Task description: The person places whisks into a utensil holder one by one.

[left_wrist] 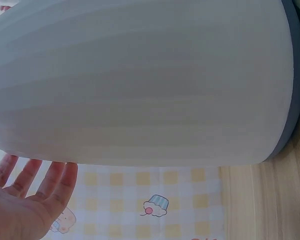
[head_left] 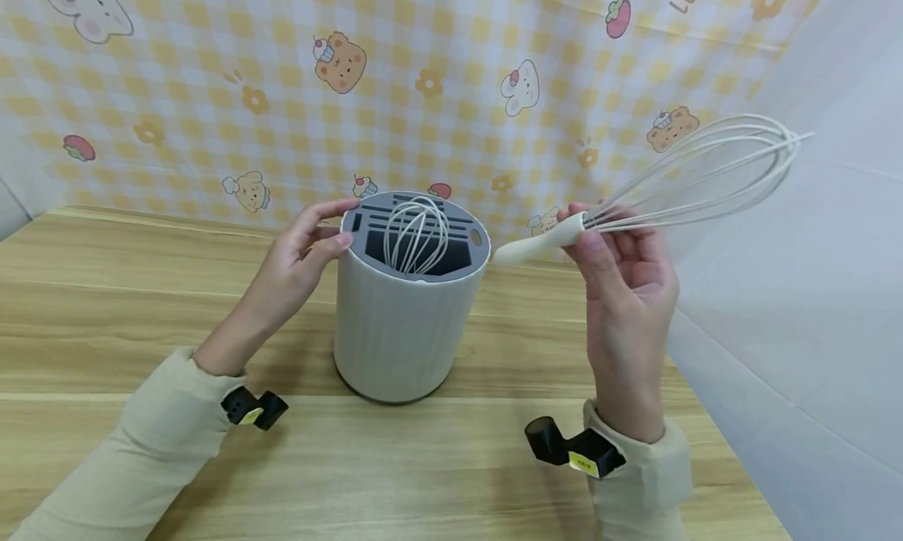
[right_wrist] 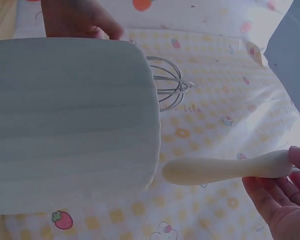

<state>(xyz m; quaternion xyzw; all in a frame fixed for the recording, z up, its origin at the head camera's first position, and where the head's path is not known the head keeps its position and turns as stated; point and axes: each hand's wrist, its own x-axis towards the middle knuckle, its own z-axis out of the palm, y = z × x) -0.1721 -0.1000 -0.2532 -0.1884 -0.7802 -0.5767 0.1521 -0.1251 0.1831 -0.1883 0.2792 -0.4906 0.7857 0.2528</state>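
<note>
A white ribbed utensil holder with a grey slotted top stands upright on the wooden table. Wire loops of a small whisk rise from its large front opening; the rest of that whisk is hidden inside. My left hand touches the holder's left rim, thumb and index finger spread, its fingers fairly straight against the wall in the left wrist view. To the right, my right hand pinches a larger whisk where the cream handle meets the wires. Its handle end points left, close by the holder's rim, and the wires slant up right.
The wooden table extends around the holder. Behind it hangs a yellow checked cloth with cartoon prints, and a pale wall stands at the right. The holder's top has several narrow slots and a small oval hole.
</note>
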